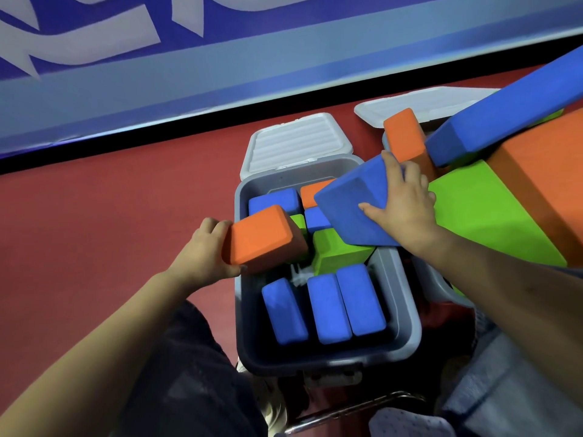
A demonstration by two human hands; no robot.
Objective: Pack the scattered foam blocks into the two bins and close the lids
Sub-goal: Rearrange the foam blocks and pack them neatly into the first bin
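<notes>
The floor is a red, smooth surface, and along its far edge runs a black strip under a blue wall with large white shapes on it. On the floor stands a grey bin with its white lid folded back on the far side. Inside it, three blue blocks stand side by side at the near edge, and green, blue and orange blocks lie toward the far edge. The left hand has its grip around an orange block over the left rim of the bin. The right hand grasps a large blue block, tilted over the right rim. Just to the right, a second bin is mostly hidden under a pile of big green, orange and blue blocks, with its white lid behind.
</notes>
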